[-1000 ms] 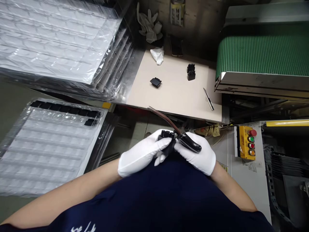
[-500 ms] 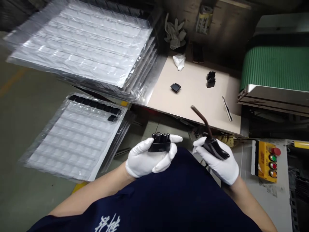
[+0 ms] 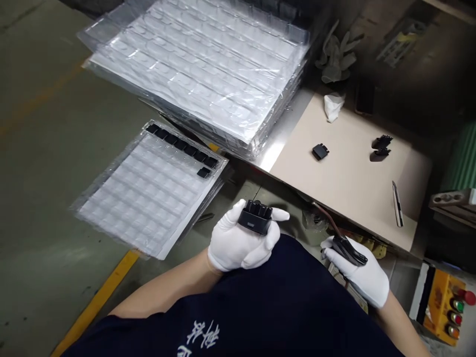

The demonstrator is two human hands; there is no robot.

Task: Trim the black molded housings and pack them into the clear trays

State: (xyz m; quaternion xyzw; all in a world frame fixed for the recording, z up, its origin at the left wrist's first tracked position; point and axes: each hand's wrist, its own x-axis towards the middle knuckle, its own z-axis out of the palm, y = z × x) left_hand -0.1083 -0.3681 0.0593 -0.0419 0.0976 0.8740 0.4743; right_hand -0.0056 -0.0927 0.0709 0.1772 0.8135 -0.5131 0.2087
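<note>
My left hand (image 3: 243, 240), in a white glove, holds a black multi-pin connector (image 3: 256, 217) between thumb and fingers, its round posts upward. White-gloved too, my right hand (image 3: 359, 272) is closed around a black-handled tool (image 3: 347, 249) whose thin bent brown rod points up and left. One black part (image 3: 320, 151) lies on the beige board (image 3: 349, 173), and two more black pieces (image 3: 381, 148) stand close together farther right. A clear tray (image 3: 137, 198) at the left has a row of black parts along its top edge and a single one below the row's right end.
A tall stack of clear trays (image 3: 193, 69) stands at the back. On the bench are a utility knife (image 3: 397, 204), a crumpled white cloth (image 3: 333, 106), grey gloves (image 3: 336, 57) and a dark phone (image 3: 365, 98). A yellow button box (image 3: 444, 307) and green ribbed belt (image 3: 463, 158) are at right.
The view has turned left, so the bench and trays appear farther right. My left hand has tilted the connector slightly. The tool in my right hand now sits lower, off the board's edge.
</note>
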